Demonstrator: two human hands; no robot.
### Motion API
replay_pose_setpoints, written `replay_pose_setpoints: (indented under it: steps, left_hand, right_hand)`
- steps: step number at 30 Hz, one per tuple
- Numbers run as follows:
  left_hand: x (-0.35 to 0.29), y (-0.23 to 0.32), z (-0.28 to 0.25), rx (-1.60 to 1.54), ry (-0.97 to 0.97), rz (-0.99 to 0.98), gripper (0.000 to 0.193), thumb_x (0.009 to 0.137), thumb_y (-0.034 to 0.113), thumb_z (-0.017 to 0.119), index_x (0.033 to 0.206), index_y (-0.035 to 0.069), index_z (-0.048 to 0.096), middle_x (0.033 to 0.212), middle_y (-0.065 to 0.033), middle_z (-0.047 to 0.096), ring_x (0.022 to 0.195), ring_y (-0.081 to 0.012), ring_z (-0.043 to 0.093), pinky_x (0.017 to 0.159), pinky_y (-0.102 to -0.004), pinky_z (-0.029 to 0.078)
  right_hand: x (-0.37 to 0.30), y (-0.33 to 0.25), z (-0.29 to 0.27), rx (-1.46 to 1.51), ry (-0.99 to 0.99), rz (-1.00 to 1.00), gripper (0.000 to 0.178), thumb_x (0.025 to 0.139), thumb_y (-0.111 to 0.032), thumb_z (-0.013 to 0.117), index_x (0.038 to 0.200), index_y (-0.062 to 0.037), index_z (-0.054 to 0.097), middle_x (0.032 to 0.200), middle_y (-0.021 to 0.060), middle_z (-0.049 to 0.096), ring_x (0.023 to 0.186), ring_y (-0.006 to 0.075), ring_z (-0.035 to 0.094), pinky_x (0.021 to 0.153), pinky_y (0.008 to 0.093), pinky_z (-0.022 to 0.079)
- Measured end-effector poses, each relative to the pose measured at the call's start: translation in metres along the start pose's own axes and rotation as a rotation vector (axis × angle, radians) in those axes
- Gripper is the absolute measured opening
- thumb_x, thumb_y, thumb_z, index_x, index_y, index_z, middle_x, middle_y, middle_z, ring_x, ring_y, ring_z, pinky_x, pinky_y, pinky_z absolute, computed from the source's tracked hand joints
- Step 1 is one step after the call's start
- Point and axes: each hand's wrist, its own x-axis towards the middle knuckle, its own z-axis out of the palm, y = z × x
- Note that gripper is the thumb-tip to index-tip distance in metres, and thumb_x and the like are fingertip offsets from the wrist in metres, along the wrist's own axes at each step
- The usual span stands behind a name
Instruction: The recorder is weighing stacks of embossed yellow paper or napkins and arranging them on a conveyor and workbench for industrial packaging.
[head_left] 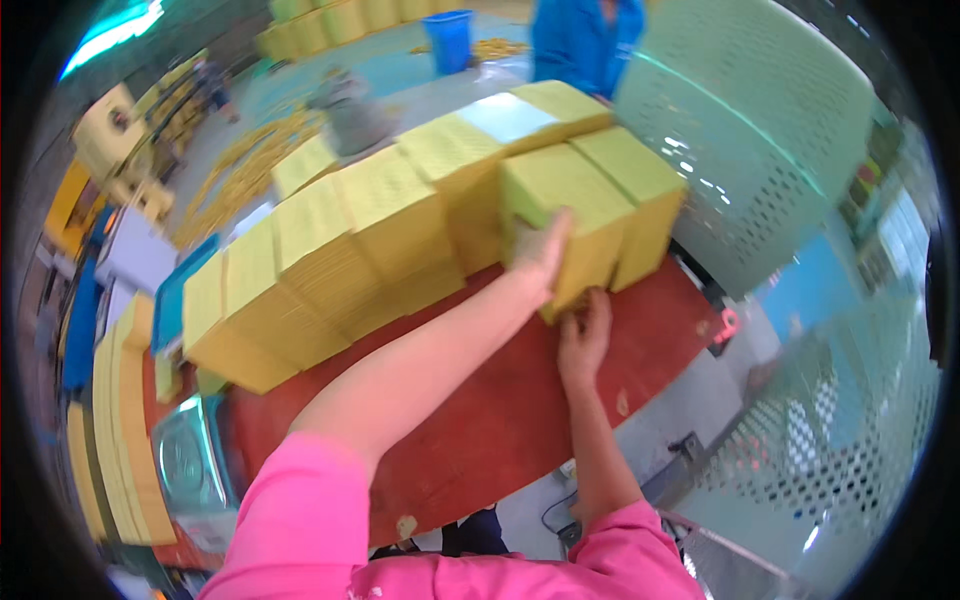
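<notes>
A block-like stack of yellow sheets (568, 188), apparently paper, stands at the right part of a red tabletop (450, 440). My left hand (545, 258) presses against its left side, thumb up along the near corner and the other fingers partly hidden. Low at the stack's near bottom edge, my right hand (585, 335) grips with its fingertips tucked in, partly out of sight. A second yellow stack (640, 200) touches the right side of the held one. Behind and to the left, a curved row of similar stacks (310, 270) stands side by side.
A clear plastic-looking container (190, 455) sits at the table's left end. Perforated pale green panels (750, 130) flank the right side. Across the table stands a person in blue (585, 45). Farther back are a blue bin (450, 42) and yellow scraps (240, 170) on the floor.
</notes>
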Motion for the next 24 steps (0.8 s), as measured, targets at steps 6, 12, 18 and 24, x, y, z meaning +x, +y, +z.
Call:
replay_pose_setpoints:
  steps: [6, 12, 18, 24]
  left_hand:
    - [-0.021, 0.004, -0.009, 0.073, -0.118, 0.161, 0.073, 0.089, 0.042, 0.062, 0.14, -0.003, 0.038, 0.136, -0.023, 0.05, 0.126, -0.0322, 0.049, 0.103, -0.0431, 0.043]
    - [-0.164, 0.073, -0.168, 0.379, -0.16, 0.216, 0.089, 0.088, 0.046, 0.064, 0.151, -0.002, 0.023, 0.147, -0.0246, 0.038, 0.132, -0.0318, 0.043, 0.101, -0.0416, 0.044]
    - [-0.381, 0.095, -0.411, 0.336, 0.152, 0.091, 0.072, 0.09, 0.047, 0.064, 0.142, 0.001, 0.043, 0.131, -0.0155, 0.054, 0.113, -0.0244, 0.058, 0.089, -0.0375, 0.053]
    - [-0.606, 0.066, -0.63, 0.908, 0.771, 0.096, 0.053, 0.09, 0.04, 0.063, 0.128, 0.003, 0.058, 0.129, -0.0142, 0.059, 0.114, -0.0289, 0.06, 0.094, -0.0419, 0.049]
  right_hand:
    - [0.007, 0.013, -0.029, 0.403, 0.034, 0.241, 0.047, 0.094, -0.002, 0.05, 0.14, 0.0042, 0.043, 0.143, 0.018, 0.046, 0.129, 0.0294, 0.046, 0.111, 0.0409, 0.035]
    - [0.02, 0.048, -0.023, -0.012, -0.077, 0.072, 0.046, 0.096, -0.003, 0.049, 0.142, 0.0032, 0.044, 0.143, 0.0207, 0.046, 0.126, 0.0299, 0.051, 0.104, 0.0387, 0.043]
    - [-0.07, -0.09, 0.018, 0.008, -0.104, -0.061, 0.042, 0.096, -0.003, 0.048, 0.138, 0.0027, 0.048, 0.14, 0.0169, 0.052, 0.124, 0.0283, 0.054, 0.106, 0.0383, 0.042]
    - [-0.258, -0.358, 0.088, 0.461, -0.508, -0.31, 0.037, 0.095, 0.0, 0.048, 0.131, 0.0004, 0.054, 0.14, 0.0144, 0.051, 0.127, 0.0246, 0.051, 0.104, 0.0383, 0.041]
